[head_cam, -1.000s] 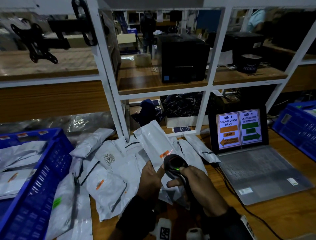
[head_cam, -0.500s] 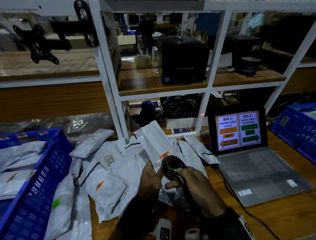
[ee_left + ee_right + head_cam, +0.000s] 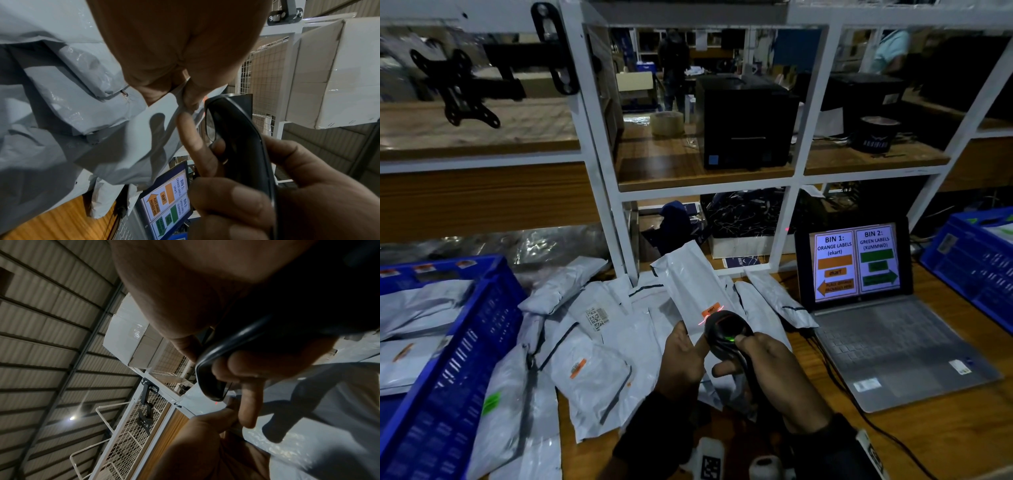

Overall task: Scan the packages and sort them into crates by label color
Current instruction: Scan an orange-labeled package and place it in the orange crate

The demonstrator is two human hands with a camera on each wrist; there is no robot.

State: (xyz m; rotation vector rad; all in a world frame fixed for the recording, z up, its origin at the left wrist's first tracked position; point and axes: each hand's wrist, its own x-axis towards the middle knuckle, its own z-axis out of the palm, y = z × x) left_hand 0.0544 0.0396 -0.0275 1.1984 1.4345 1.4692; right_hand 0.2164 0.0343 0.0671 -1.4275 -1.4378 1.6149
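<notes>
Since the earlier frames, the scanner [image 3: 726, 337] has been brought closer to the held package [image 3: 690, 284], and a red scan line is now cast just below its orange label [image 3: 711, 309]. The package is held up over the pile near the middle of the table, pinched at its lower edge by the left hand [image 3: 681, 359]. The scanner is gripped by the right hand [image 3: 774, 373], fingers curled round its handle.

Around it, a loose heap of grey packages [image 3: 592, 346] is spread toward the table's left edge, some with orange labels and one with a green label [image 3: 491, 401]. Several packages are already lying in the blue crate [image 3: 469, 342] at the left; a second blue crate [image 3: 972, 270] stands at the right edge, beside the laptop [image 3: 859, 263] showing the bin guide.

Judging by the heap, most sorting is left; this package looks bound for the orange bin.
</notes>
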